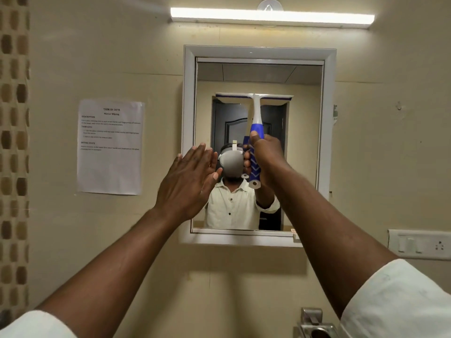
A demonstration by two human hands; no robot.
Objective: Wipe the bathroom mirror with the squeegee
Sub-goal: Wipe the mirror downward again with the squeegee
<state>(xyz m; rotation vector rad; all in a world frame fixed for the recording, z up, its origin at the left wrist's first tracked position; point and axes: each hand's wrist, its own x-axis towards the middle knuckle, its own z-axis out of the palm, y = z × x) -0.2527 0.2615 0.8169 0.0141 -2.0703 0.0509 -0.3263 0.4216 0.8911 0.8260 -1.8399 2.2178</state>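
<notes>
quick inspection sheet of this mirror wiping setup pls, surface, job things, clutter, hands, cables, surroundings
surface: mirror in a white frame on a beige wall; no streaks or marks can be made out on the glass.
job's things: blue and white squeegee, blade level in the upper half of the glass, handle pointing down.
clutter: nothing seen.
grippers: right hand grips the squeegee handle; left hand open, fingers straight, at the mirror's left edge; contact cannot be told.
cables: nothing seen.
surroundings: printed task sheet left of the mirror, lit tube light above, switch and socket panel lower right, metal fitting at the bottom edge.
</notes>
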